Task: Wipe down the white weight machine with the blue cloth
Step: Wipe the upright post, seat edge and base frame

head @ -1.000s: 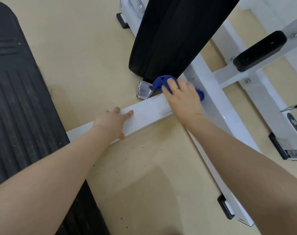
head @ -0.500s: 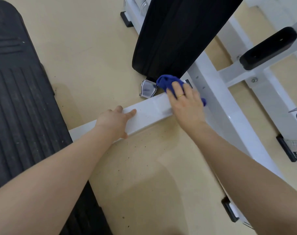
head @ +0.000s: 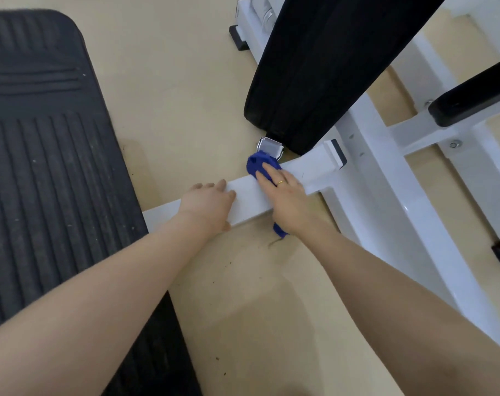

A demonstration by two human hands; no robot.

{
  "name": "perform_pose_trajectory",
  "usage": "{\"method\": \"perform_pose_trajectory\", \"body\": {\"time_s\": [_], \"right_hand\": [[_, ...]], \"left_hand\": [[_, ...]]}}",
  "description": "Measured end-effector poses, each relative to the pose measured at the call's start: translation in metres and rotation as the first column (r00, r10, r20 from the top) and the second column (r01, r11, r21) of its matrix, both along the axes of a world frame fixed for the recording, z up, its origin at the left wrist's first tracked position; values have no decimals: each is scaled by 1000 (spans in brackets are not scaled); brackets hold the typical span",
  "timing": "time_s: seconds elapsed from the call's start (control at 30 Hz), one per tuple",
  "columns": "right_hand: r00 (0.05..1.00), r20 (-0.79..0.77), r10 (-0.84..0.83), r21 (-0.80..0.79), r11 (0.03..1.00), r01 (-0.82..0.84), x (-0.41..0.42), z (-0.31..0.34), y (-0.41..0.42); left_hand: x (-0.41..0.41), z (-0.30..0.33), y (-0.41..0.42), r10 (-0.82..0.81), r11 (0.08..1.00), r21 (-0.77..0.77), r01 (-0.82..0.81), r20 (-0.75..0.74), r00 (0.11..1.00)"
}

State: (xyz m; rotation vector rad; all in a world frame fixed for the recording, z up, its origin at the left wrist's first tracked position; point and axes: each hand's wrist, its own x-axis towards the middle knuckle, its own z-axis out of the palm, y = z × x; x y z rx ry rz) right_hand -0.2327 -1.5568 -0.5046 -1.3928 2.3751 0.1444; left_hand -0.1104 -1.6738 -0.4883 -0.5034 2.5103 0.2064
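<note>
– Where is the blue cloth (head: 260, 166)?
– On the white weight machine's low crossbar (head: 311, 170), pressed flat under the right hand (head: 285, 201).
– And the left hand (head: 207, 208)?
– Beside it on the crossbar, fingers straight, resting.

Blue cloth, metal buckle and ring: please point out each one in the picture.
blue cloth (head: 257, 164), head view, bunched far end past the fingertips
metal buckle (head: 270, 147), head view, shiny flat face
ring (head: 280, 183), head view, gold band on a finger

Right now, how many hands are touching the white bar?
2. The left hand rests on the white bar toward its floor-mat end. The right hand presses the blue cloth onto the bar nearer the machine's frame. No other hands are in view.
</note>
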Motion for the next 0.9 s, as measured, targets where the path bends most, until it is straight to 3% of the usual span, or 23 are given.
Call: {"method": "perform_pose_trajectory", "body": {"time_s": [0.1,0.17,0.2,0.33,0.47,0.6,0.7,0.77,0.9], "right_hand": [[994,24,-104,-80,991,106,5,-2,6],[968,136,-213,-135,964,231,31,-9,-8],[961,202,-188,-158,962,221,46,-13,-18],[935,335,114,-187,981,-53,108,-24,-50],[954,236,184,-160,976,-149,103,-22,-45],[987,73,-141,-65,987,146,54,-13,-11],[956,82,-280,-46,958,284,68,-7,-14],[972,129,-194,-28,980,199,93,-5,-33],[944,220,248,-14,968,-251,145,-19,-58]], "left_hand": [[16,30,-11,-83,995,-56,80,-38,996],[31,51,-22,-137,984,-118,134,-18,990],[39,59,-27,-158,975,-154,159,16,987],[71,79,-35,-188,944,-255,208,101,977],[90,82,-36,-166,953,-244,180,78,983],[98,83,-38,-162,960,-223,170,55,985],[100,83,-39,-159,961,-220,167,52,986],[100,83,-39,-163,961,-218,168,42,986],[102,84,-37,-140,973,-181,141,18,990]]}}
